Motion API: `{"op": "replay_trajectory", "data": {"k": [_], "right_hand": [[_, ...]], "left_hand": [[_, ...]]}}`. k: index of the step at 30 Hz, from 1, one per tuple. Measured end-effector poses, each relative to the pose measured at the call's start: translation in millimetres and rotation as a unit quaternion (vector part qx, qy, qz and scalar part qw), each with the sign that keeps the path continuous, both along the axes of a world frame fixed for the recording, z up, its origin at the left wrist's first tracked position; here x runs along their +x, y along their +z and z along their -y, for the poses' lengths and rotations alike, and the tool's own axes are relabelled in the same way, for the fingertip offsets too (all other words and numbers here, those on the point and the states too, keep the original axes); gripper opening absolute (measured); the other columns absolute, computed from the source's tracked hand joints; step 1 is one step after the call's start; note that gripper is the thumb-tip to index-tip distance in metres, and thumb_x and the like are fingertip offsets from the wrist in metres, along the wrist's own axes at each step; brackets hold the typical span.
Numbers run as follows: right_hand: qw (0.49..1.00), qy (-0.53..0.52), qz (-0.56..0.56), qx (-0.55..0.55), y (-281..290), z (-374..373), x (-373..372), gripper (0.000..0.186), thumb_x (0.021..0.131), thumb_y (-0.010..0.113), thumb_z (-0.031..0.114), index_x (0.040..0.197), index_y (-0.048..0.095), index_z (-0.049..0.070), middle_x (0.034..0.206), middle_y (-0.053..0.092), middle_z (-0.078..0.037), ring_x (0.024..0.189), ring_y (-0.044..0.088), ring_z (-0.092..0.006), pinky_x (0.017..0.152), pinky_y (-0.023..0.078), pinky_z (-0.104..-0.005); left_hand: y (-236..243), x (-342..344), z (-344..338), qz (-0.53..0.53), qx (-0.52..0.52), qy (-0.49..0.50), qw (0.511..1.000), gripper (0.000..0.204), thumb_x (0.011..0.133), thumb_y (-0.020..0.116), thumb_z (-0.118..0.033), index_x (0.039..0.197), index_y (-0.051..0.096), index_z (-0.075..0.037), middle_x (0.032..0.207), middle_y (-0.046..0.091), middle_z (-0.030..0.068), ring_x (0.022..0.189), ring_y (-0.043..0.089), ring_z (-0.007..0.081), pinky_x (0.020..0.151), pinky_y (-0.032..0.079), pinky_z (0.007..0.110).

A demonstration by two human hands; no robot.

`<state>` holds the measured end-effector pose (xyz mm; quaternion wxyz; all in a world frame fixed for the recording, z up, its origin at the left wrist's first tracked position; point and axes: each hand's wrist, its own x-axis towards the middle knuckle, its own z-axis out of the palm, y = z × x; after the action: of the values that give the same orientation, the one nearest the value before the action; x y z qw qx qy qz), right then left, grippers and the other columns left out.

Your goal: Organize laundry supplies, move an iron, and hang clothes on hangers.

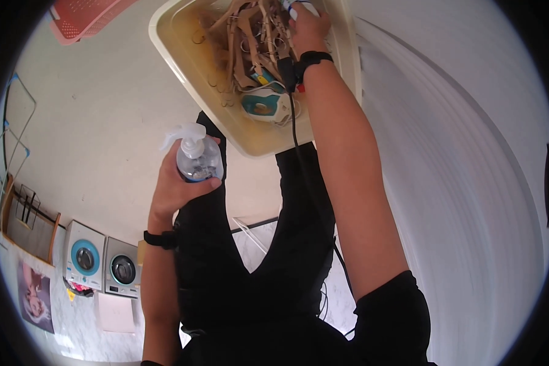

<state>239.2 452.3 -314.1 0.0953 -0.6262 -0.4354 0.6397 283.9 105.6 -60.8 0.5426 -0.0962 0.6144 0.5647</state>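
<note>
One half-hidden, possibly bottle-shaped white item (306,8) in the right hand (312,32)

White item (305,8) partly hidden by right hand (311,29), tub (250,138) cropped

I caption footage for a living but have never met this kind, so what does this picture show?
There's no machine: these are a person's bare hands. The camera, worn on the head, looks down through a fisheye lens, so straight edges bend. The left hand holds a clear spray bottle. The right hand holds something white and blue, cut off by the picture's edge, over a cream tub. In the tub lie hangers and a white-and-teal iron.
</note>
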Motion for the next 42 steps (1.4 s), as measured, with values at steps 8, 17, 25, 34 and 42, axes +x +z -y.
{"op": "replay_trajectory", "data": {"k": [8, 17, 25, 34, 42], "right_hand": [[0.862, 0.363, 0.025, 0.352, 94.7, 14.0, 56.1, 0.061, 0.064, 0.089, 0.023, 0.118, 0.068, 0.003, 0.109, 0.074, -0.018, 0.098, 0.073, -0.0324, 0.086, 0.058, -0.0408], [0.831, 0.524, -0.184, 0.018, 214.0, 50.5, 88.3, 0.057, 0.065, 0.089, 0.019, 0.116, 0.067, 0.007, 0.107, 0.07, -0.006, 0.1, 0.067, -0.0199, 0.091, 0.053, -0.0344], [0.857, 0.463, -0.223, -0.038, 257.8, 47.6, 111.5, 0.06, 0.073, 0.09, 0.009, 0.126, 0.063, 0.009, 0.117, 0.063, -0.001, 0.112, 0.061, -0.0135, 0.099, 0.051, -0.0314], [0.91, 0.308, -0.278, -0.01, 292.9, 28.6, 133.5, 0.059, 0.085, 0.087, 0.016, 0.137, 0.062, 0.004, 0.123, 0.07, -0.003, 0.115, 0.065, -0.015, 0.104, 0.051, -0.0322], [0.922, 0.159, -0.339, 0.101, 365.0, 70.6, 263.3, 0.054, 0.09, 0.084, 0.015, 0.138, 0.062, 0.004, 0.124, 0.07, -0.003, 0.114, 0.065, -0.0142, 0.102, 0.053, -0.0337]], "left_hand": [[-7.5, -37.4, -15.0, -0.13, 0.017, -0.134, 0.982, 0.085, 0.062, 0.096, -0.02, 0.139, 0.062, -0.003, 0.152, 0.047, 0.0129, 0.144, 0.045, 0.0316, 0.12, 0.036, 0.041], [-11.4, -42.3, -19.8, -0.313, 0.111, -0.249, 0.91, 0.089, 0.057, 0.099, -0.036, 0.137, 0.069, -0.012, 0.169, 0.031, 0.0178, 0.159, 0.017, 0.0463, 0.128, 0.019, 0.055], [10.7, -44.8, -22.1, -0.04, 0.151, -0.317, 0.936, 0.097, 0.058, 0.101, -0.046, 0.137, 0.062, -0.005, 0.145, 0.052, 0.0124, 0.136, 0.048, 0.0269, 0.116, 0.037, 0.042], [21.9, -63.6, -68.9, -0.097, 0.197, -0.34, 0.915, 0.088, 0.061, 0.099, -0.035, 0.136, 0.064, -0.005, 0.148, 0.049, 0.0114, 0.139, 0.046, 0.0298, 0.118, 0.035, 0.042], [105.6, -10.0, -110.8, -0.157, 0.289, -0.501, 0.801, 0.086, 0.06, 0.098, -0.03, 0.135, 0.064, -0.004, 0.134, 0.063, 0.009, 0.129, 0.057, 0.0268, 0.114, 0.04, 0.042]]}}
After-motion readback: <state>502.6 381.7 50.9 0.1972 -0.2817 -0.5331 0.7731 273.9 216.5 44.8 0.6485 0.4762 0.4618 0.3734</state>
